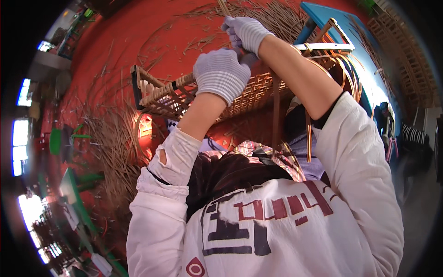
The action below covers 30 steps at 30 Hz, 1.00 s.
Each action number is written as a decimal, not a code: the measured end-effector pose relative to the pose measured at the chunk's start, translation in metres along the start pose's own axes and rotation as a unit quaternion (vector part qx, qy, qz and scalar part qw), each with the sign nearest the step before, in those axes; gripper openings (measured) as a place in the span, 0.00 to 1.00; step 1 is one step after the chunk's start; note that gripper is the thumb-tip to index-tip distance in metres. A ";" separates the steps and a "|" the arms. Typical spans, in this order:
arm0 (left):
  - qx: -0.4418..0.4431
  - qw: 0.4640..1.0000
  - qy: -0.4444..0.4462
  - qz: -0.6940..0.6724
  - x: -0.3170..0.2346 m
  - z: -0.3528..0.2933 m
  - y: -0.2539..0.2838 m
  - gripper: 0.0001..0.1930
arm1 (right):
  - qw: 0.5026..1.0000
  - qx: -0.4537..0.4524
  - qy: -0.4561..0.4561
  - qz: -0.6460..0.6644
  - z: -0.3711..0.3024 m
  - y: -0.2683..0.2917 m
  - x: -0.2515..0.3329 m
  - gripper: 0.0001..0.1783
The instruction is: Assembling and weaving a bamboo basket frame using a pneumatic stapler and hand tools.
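Note:
Both hands wear pale grey knitted gloves. My left hand is closed at the upper rail of a woven rattan piece, which lies across my lap like a chair part. What its fingers hold is hidden beneath the glove. Just above and to the right, my right hand is closed around a thin rattan strip, whose end sticks out past the fingers at the top. Brown strips hang down from the weave towards my lap. Dark binding wraps the rail left of my left hand.
Loose cane strips lie heaped on the red floor at the left, with another pile beyond my hands. A blue table stands at the right beside coiled strips. Another woven piece is at the far right.

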<state>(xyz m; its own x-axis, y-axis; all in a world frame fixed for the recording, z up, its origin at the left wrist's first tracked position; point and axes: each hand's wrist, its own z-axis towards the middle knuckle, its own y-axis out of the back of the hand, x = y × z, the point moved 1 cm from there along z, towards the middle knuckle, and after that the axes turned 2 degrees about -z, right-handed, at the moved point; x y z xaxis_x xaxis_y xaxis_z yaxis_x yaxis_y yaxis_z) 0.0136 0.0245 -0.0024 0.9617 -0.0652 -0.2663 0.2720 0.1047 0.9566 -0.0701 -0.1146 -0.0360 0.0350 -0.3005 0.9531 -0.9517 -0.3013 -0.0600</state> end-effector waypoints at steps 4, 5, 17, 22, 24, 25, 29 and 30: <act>-0.018 0.999 0.002 0.045 0.003 0.008 -0.006 0.21 | 0.998 -0.047 -0.031 0.032 0.001 -0.012 0.002 0.17; 0.001 1.000 0.013 0.003 0.001 0.008 -0.004 0.21 | 0.998 -0.034 -0.030 0.047 0.001 -0.009 0.002 0.17; 0.033 0.994 0.039 -0.097 0.017 0.031 0.003 0.25 | 0.819 -0.226 0.504 -0.154 -0.141 0.062 -0.004 0.10; -0.006 0.993 -0.076 -0.094 0.071 0.100 -0.005 0.25 | 0.839 -0.150 0.429 -0.300 -0.147 0.056 -0.095 0.08; 0.052 0.988 -0.001 -0.148 0.050 0.105 -0.003 0.25 | 0.876 -0.124 0.319 -0.339 -0.138 0.064 -0.135 0.08; 0.032 0.992 -0.050 -0.107 0.067 0.116 -0.008 0.25 | 0.864 -0.126 0.341 -0.349 -0.136 0.058 -0.141 0.08; 0.038 0.991 -0.029 -0.121 0.054 0.100 -0.013 0.24 | 0.837 -0.153 0.434 -0.295 -0.148 0.062 -0.104 0.06; 0.064 0.986 0.030 -0.151 0.045 0.090 -0.009 0.24 | 0.844 -0.157 0.442 -0.260 -0.155 0.063 -0.085 0.06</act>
<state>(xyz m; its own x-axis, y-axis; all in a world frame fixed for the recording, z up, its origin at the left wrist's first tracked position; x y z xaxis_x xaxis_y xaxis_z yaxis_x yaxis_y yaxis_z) 0.0513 -0.0684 -0.0126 0.8392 -0.0148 -0.5437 0.5429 -0.0358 0.8390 -0.1800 0.0322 -0.0753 0.3639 0.6333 0.6830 -0.9164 0.1124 0.3841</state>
